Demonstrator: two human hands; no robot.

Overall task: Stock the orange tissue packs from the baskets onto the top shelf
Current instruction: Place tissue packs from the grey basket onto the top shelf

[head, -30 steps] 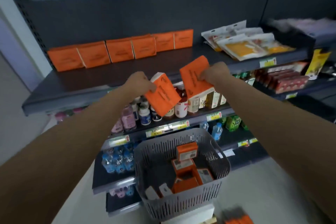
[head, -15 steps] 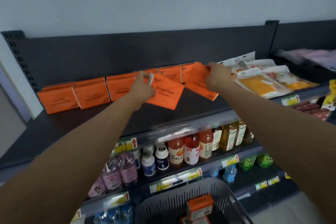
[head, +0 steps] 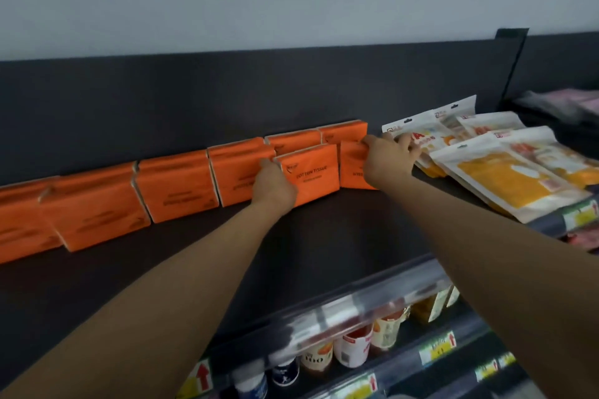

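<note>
A row of orange tissue packs (head: 175, 186) leans against the back panel of the dark top shelf (head: 308, 243). My left hand (head: 275, 183) grips the left edge of an orange pack marked COTTON TISSUE (head: 312, 173), which stands upright on the shelf in front of the row. My right hand (head: 387, 157) holds the top of a second orange pack (head: 351, 168) standing just to its right, in front of the row's right end. The baskets are out of view.
White and yellow pouches (head: 496, 172) lie flat on the shelf right beside my right hand. Below the shelf's front rail (head: 356, 311) stand bottles (head: 353, 350) with price tags. A dark upright post (head: 512, 65) divides the shelving at the right.
Both hands have carried the two orange packs up from above the basket and set them upright on the top shelf in front of the row. The view has tilted up, and the basket has dropped out of sight.
</note>
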